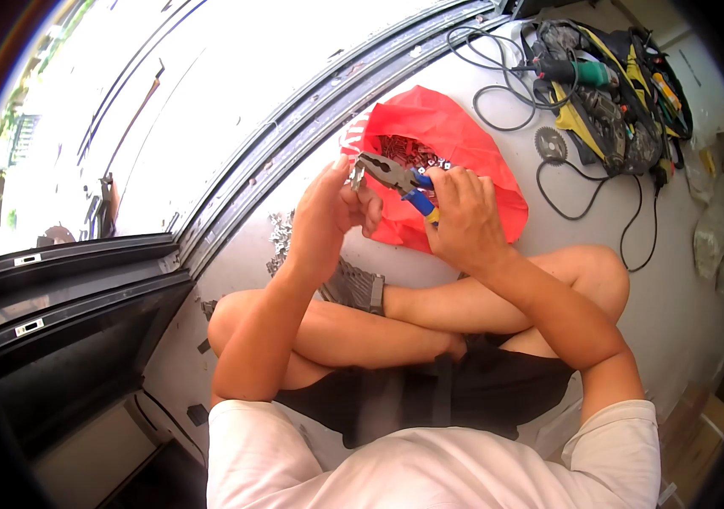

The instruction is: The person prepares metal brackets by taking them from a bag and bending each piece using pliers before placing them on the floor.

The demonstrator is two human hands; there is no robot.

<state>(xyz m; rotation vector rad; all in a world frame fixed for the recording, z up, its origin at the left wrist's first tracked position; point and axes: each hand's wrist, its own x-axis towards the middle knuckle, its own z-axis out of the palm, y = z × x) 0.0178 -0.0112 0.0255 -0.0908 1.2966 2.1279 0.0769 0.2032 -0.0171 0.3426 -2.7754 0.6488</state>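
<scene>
Over the red bag (485, 182) I hold a pair of combination pliers (392, 174) with blue and yellow handles. My right hand (468, 212) is closed round the handles, and the jaws point up and left. A small shiny metal piece (357, 176) sits at the jaw tips, pinched in the fingers of my left hand (328, 208). Whether the jaws grip it I cannot tell. Inside the open bag lie many small metal parts (413, 151). More silvery pieces (280, 237) are piled on the floor left of my left wrist.
A dark sliding-door track (294, 110) runs diagonally at the left. At upper right lie a black and yellow tool bag (582, 127), a green power tool (593, 74), looping black cables (506, 102) and a round saw blade (551, 143). My crossed legs (353, 331) are just below my hands.
</scene>
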